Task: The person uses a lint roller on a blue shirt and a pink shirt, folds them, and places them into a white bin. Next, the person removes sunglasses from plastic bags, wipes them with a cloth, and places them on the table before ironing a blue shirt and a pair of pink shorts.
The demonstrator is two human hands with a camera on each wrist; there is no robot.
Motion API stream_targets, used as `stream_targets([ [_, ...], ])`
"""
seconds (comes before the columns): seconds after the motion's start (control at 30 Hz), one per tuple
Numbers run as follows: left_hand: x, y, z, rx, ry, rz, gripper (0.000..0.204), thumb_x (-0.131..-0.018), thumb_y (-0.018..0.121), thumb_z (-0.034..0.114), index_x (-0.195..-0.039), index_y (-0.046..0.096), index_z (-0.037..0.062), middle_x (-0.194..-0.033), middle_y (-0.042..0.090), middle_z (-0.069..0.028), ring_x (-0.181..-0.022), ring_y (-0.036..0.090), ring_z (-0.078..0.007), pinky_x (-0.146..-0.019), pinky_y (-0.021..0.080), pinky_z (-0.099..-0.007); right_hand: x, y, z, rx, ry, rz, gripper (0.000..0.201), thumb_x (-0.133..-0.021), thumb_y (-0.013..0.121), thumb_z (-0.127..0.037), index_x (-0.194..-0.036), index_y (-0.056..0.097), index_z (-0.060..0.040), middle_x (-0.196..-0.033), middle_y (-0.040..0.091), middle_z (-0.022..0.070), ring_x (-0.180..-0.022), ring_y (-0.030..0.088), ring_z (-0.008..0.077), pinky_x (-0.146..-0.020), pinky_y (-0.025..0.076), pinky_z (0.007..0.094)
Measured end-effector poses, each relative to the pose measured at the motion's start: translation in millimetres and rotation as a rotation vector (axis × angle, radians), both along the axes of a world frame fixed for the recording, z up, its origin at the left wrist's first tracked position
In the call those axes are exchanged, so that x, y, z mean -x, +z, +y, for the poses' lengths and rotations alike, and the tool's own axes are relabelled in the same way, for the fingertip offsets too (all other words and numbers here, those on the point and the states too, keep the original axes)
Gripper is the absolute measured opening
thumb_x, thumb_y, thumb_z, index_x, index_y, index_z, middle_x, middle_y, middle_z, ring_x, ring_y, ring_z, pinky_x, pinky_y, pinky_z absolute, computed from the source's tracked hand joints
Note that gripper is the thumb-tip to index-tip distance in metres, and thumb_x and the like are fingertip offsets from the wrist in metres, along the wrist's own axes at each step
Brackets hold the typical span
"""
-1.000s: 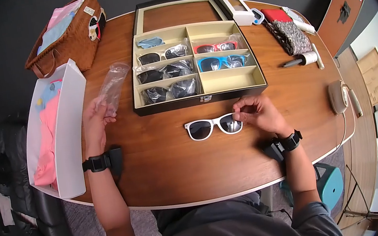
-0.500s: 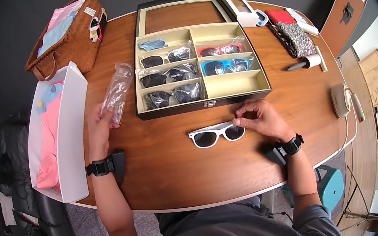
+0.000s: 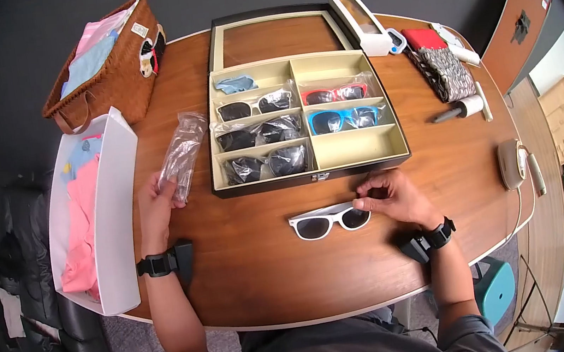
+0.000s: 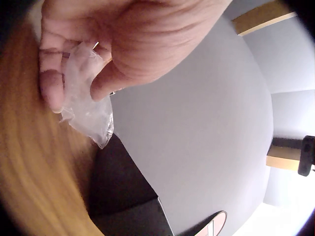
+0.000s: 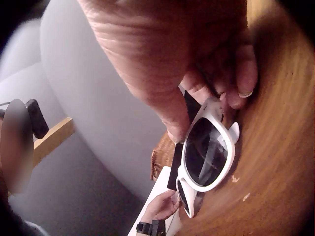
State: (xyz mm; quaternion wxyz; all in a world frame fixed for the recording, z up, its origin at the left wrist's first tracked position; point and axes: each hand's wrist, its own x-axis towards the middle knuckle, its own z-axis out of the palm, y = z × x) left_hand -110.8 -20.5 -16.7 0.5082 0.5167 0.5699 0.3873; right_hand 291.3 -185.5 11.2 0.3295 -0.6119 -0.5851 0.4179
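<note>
My left hand (image 3: pixel 156 208) holds the near end of a clear plastic sleeve (image 3: pixel 184 149), which stretches away from it beside the case. In the left wrist view the crinkled sleeve (image 4: pixel 87 114) sits between thumb and fingers. White-framed sunglasses (image 3: pixel 314 228) with dark lenses are in front of the case, temples folded behind. My right hand (image 3: pixel 400 197) pinches them at the right corner, as the right wrist view also shows. Behind them, a black display case (image 3: pixel 262 185) with cream compartments stands open, holding several bagged sunglasses; its front right compartment is bare.
A white box (image 3: pixel 118 226) with folded clothes stands at the left, below a brown basket (image 3: pixel 115 70). Along the right are a patterned cloth bundle (image 3: pixel 446 72), a lint roller (image 3: pixel 469 106) and a corded beige device (image 3: pixel 510 164). A white window box (image 3: pixel 375 43) leans against the case's lid.
The head view has tipped, so everything sits lower in it. The sunglasses have tilted up, showing their folded temples. The sleeve has come down closer to the table and looks more crumpled.
</note>
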Motion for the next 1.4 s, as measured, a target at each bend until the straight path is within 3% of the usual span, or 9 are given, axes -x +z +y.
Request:
stream_targets([
  [0.3,3.3,-0.9,1.4,-0.006,-0.026,0.006,0.019,-0.097,0.061,0.02,-0.108,0.061,0.0039,-0.082,0.063,-0.0011,-0.061,0.056,-0.0071,-0.055,0.047,-0.0215,-4.8,-5.2,1.4,0.05,0.017,0.065,0.029,-0.084,0.08,-0.024,-0.083,0.066,0.0022,-0.066,0.055,-0.0036,-0.06,0.044,0.0022,-0.051,0.037,0.0222],
  [0.5,0.7,1.4,-1.7,-0.004,-0.022,-0.005,0.02,-0.097,0.061,0.021,-0.108,0.061,0.0041,-0.082,0.063,-0.0006,-0.062,0.056,-0.0068,-0.056,0.046,-0.0212,-3.4,-2.2,2.8,0.006,0.035,-0.043,0.029,-0.084,0.08,-0.023,-0.085,0.067,0.0029,-0.066,0.056,-0.0026,-0.061,0.046,0.0028,-0.052,0.04,0.0228],
  [0.7,4.9,-2.2,3.2,0.011,-0.037,0.005,0.021,-0.096,0.061,0.02,-0.109,0.061,0.0043,-0.084,0.064,-0.0015,-0.063,0.056,-0.0068,-0.057,0.047,-0.0211,-6.5,-3.3,5.1,0.062,0.036,0.068,0.03,-0.083,0.081,-0.021,-0.086,0.066,0.0044,-0.066,0.056,-0.0021,-0.061,0.047,0.0032,-0.052,0.04,0.023],
  [0.77,2.9,-0.5,2.3,0.002,-0.032,0.011,0.021,-0.096,0.061,0.02,-0.11,0.061,0.004,-0.084,0.064,-0.0016,-0.064,0.057,-0.0068,-0.057,0.047,-0.0212,-8.4,-2.5,5.0,0.122,0.056,0.018,0.029,-0.081,0.082,-0.017,-0.093,0.068,0.0052,-0.083,0.064,0.0012,-0.072,0.054,0.0049,-0.061,0.045,0.0217],
  [0.8,2.4,0.1,0.7,-0.007,-0.026,0.018,0.022,-0.096,0.061,0.02,-0.111,0.061,0.0038,-0.085,0.064,-0.0016,-0.065,0.057,-0.0068,-0.057,0.047,-0.0213,-8.7,-4.6,5.3,0.128,0.055,0.018,0.029,-0.081,0.082,-0.017,-0.093,0.068,0.0052,-0.083,0.064,0.0012,-0.072,0.054,0.0049,-0.061,0.045,0.0217],
  [0.87,2.4,0.8,-1.4,0.002,-0.015,-0.006,0.022,-0.096,0.061,0.019,-0.112,0.061,0.0035,-0.085,0.064,-0.0016,-0.066,0.057,-0.0068,-0.057,0.047,-0.0212,-9.8,-9.2,4.7,0.033,0.061,0.039,0.028,-0.083,0.08,-0.02,-0.087,0.066,0.0042,-0.067,0.056,-0.002,-0.061,0.047,0.003,-0.052,0.039,0.0221],
  [1.0,0.8,1.6,-0.5,0.01,-0.024,-0.027,0.024,-0.096,0.061,0.019,-0.114,0.061,0.0031,-0.089,0.064,-0.0014,-0.069,0.057,-0.0068,-0.06,0.047,-0.0217,-8.2,-1.9,4.0,0.096,0.051,0.009,0.028,-0.083,0.08,-0.02,-0.087,0.067,0.0045,-0.068,0.058,-0.0007,-0.062,0.047,0.0041,-0.053,0.04,0.0231],
  [1.27,-2.7,7.7,1.3,0.032,-0.025,0.015,0.023,-0.096,0.061,0.019,-0.114,0.06,0.0041,-0.09,0.063,-0.0008,-0.069,0.055,-0.0065,-0.063,0.046,-0.0219,-9.8,-3.7,6.4,0.002,0.083,0.026,0.03,-0.082,0.081,-0.021,-0.09,0.067,0.0051,-0.07,0.06,0.0013,-0.064,0.049,0.0048,-0.054,0.042,0.0238],
  [1.4,1.1,2.0,1.7,0.016,-0.038,-0.012,0.021,-0.096,0.061,0.019,-0.112,0.06,0.0049,-0.089,0.063,-0.0001,-0.07,0.055,-0.0062,-0.063,0.046,-0.0226,-10.3,-3.2,6.0,0.109,0.023,0.096,0.03,-0.082,0.081,-0.02,-0.09,0.068,0.0052,-0.071,0.061,0.0012,-0.065,0.05,0.0051,-0.055,0.043,0.0234],
])
